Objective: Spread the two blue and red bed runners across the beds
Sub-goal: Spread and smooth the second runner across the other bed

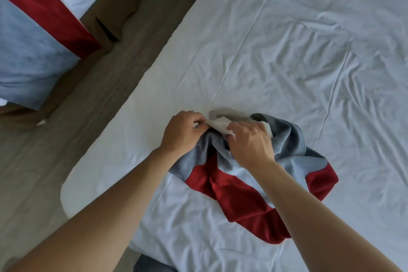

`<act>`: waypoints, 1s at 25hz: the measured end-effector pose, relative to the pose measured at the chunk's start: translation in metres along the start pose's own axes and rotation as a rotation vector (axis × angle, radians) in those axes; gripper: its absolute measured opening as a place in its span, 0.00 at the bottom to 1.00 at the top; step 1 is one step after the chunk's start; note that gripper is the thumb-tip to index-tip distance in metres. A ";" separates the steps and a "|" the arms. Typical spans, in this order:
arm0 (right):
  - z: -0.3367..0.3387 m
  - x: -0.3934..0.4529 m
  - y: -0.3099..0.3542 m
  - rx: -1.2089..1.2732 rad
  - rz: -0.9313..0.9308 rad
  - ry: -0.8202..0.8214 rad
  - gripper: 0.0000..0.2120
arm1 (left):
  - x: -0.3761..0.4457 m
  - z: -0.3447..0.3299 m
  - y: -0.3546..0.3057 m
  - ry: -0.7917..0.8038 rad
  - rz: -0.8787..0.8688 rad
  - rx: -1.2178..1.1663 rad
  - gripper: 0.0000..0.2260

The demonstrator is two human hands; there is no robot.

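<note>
Both hands (216,137) grip bunched runner (242,183), its white underside partly hidden.

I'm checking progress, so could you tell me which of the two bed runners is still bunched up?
The bed runner in both hands on the near bed; the other runner lies flat across the far bed.

Bunched blue-and-red runner (238,174) on the near bed's white sheet; second runner (37,35) spread across far bed.
</note>
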State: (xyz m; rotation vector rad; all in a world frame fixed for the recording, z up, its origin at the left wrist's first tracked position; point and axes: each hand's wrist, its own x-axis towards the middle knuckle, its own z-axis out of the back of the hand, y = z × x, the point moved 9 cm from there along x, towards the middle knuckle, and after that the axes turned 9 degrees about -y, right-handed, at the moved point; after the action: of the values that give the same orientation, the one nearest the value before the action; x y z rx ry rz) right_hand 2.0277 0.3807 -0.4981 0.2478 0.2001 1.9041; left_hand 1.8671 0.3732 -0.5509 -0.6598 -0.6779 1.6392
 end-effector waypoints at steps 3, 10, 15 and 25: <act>0.049 0.023 -0.027 0.012 -0.111 -0.179 0.01 | 0.020 -0.002 -0.028 -0.034 -0.052 -0.009 0.04; 0.065 0.034 -0.104 -0.180 -0.285 0.074 0.08 | 0.038 -0.061 -0.030 0.157 0.067 0.181 0.11; 0.052 0.044 -0.089 -0.150 -0.249 0.097 0.12 | 0.094 -0.004 -0.078 -0.048 -0.040 0.036 0.05; 0.005 0.071 -0.086 -0.193 -0.281 0.121 0.14 | 0.101 -0.022 0.029 0.197 0.264 0.246 0.26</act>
State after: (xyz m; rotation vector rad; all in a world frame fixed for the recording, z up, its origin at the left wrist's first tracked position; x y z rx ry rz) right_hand 2.0840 0.4764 -0.5099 -0.0256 0.1232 1.6464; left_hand 1.8488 0.4701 -0.5931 -0.7417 -0.2477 1.8335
